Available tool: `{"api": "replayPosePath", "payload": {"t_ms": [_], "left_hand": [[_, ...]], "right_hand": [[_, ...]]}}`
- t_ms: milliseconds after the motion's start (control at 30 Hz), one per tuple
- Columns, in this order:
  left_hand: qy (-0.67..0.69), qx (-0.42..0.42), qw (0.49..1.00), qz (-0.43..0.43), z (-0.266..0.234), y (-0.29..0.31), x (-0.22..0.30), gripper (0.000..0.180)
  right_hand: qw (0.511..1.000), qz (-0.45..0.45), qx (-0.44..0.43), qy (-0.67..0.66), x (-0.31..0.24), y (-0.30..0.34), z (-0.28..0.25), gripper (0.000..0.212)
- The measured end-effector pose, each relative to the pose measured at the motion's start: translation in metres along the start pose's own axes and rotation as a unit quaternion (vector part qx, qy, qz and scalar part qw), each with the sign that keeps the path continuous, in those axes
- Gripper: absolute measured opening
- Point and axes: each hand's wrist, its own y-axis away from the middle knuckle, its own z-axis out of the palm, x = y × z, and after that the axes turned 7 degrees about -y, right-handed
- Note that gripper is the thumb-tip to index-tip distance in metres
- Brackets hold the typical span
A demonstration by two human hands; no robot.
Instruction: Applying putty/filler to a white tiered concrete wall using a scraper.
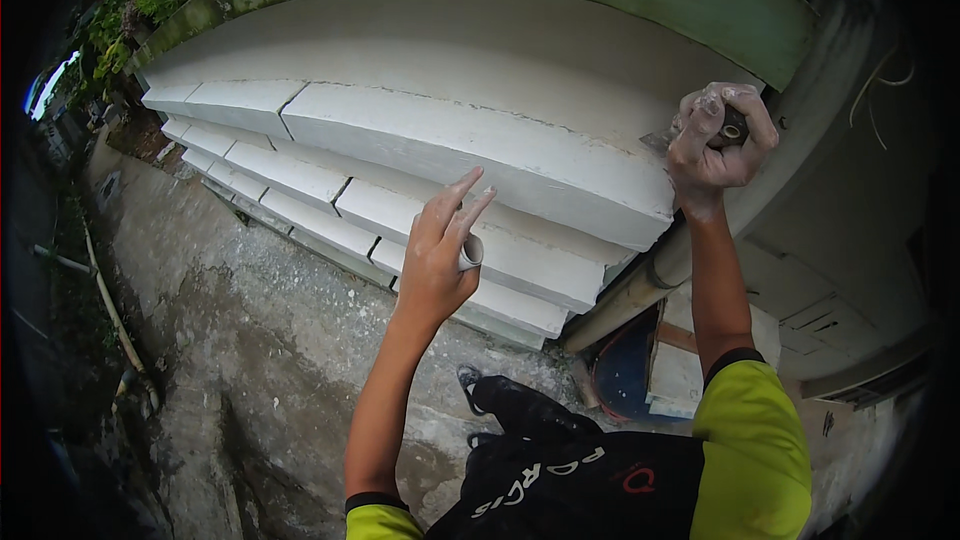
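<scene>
Filling stage, I judged — right hand (718,145) clenched on a scraper (662,140) at the white moulding (480,145), left hand (438,255), fingers apart, pinching a small roll (471,252) — steady pressure needed next.

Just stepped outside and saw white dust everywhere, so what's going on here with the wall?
A person in a yellow-sleeved shirt is working on a white stepped plaster moulding along a wall. Their putty-smeared right hand grips a small scraper with a dark handle, its blade against the moulding's right end. Their left hand is raised in front of the moulding's lower steps, holding a small rolled grey piece, maybe sandpaper, with two fingers stretched out. Below lies rough concrete ground.
</scene>
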Motion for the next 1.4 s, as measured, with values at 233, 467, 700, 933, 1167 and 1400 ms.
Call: {"api": "replayPosePath", "payload": {"t_ms": [233, 467, 700, 933, 1167, 1400], "left_hand": [[-0.223, -0.013, 0.975, 0.008, 0.041, -0.03, -0.019, 0.075], [-0.29, 0.036, 0.956, -0.014, 0.073, -0.019, -0.04, 0.062], [-0.264, 0.061, 0.962, -0.023, 0.072, -0.021, -0.035, 0.066], [-0.264, 0.049, 0.962, -0.052, 0.074, -0.02, -0.029, 0.065], [-0.271, 0.053, 0.96, -0.056, 0.075, -0.02, -0.029, 0.067], [-0.267, 0.043, 0.96, -0.067, 0.079, -0.02, -0.029, 0.064]], "right_hand": [[0.996, 0.029, 0.043, -0.069, -0.009, -0.008, -0.004, 0.02], [0.992, 0.01, 0.029, -0.124, 0.004, 0.001, -0.011, 0.021], [0.997, 0.072, 0.017, -0.024, -0.008, -0.009, -0.009, 0.025], [0.998, 0.044, 0.016, 0.052, -0.031, 0.013, -0.036, 0.047], [0.961, 0.197, 0.164, -0.101, -0.065, 0.052, -0.095, 0.022], [0.935, 0.259, 0.177, -0.165, -0.059, 0.051, -0.096, 0.019]]}}
